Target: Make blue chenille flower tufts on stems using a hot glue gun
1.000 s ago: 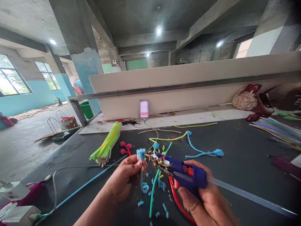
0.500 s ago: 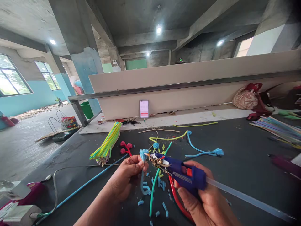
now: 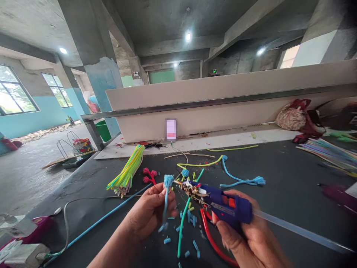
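Observation:
Between the thumb and fingers of my left hand (image 3: pixel 152 206) is a blue pipe-cleaner flower (image 3: pixel 168 181), its fluffy head up and its stem hanging below. My right hand (image 3: pixel 248 234) is wrapped round a dark blue hot glue gun (image 3: pixel 223 203), with a long clear glue stick (image 3: pixel 301 230) out of its back. The gun's nozzle, crusted with old glue, points left and stands just apart from the flower head. Below the gun lie a green pipe cleaner (image 3: pixel 182 227), a red curved handle (image 3: pixel 213 238) and several short blue cut pieces (image 3: pixel 192 219).
A bundle of yellow-green pipe cleaners (image 3: pixel 128 167) lies at the left, beside a red pompom sprig (image 3: pixel 150 174). Blue flower stems (image 3: pixel 237 178) rest behind the gun. A phone (image 3: pixel 171 129) leans on the back board. Plugs and a cord (image 3: pixel 65 216) are at the left edge.
The glue gun has moved slightly right, so its nozzle has come away from the flower head. My left hand has turned the flower; its stem now hangs straighter.

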### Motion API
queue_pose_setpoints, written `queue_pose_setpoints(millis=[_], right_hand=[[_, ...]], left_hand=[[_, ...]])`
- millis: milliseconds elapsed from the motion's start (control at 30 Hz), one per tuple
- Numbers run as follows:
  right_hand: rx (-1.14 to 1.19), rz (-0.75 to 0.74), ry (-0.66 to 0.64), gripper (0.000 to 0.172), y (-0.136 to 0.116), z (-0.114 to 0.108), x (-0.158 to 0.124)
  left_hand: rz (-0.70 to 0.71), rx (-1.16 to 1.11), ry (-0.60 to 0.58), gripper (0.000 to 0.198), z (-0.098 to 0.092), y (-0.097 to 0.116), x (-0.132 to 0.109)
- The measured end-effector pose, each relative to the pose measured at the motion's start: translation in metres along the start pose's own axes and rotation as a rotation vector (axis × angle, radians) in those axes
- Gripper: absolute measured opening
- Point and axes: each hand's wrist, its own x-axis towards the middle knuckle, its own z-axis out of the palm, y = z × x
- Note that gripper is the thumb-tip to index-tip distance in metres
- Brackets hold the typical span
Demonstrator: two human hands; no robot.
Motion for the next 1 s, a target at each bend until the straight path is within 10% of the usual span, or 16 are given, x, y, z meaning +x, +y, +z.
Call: queue_pose_setpoints(millis=[433,1000], right_hand=[[-0.101,0.056,-0.034,0.034,0.012,-0.009,0.003],[-0.028,0.095,0.031,0.034,0.011,-0.008,0.000]], left_hand=[[-0.197,0.108,0.231,0.014,-0.006,0.000,0.006],[0.113,0.243,0.181,0.017,0.005,0.009,-0.003]])
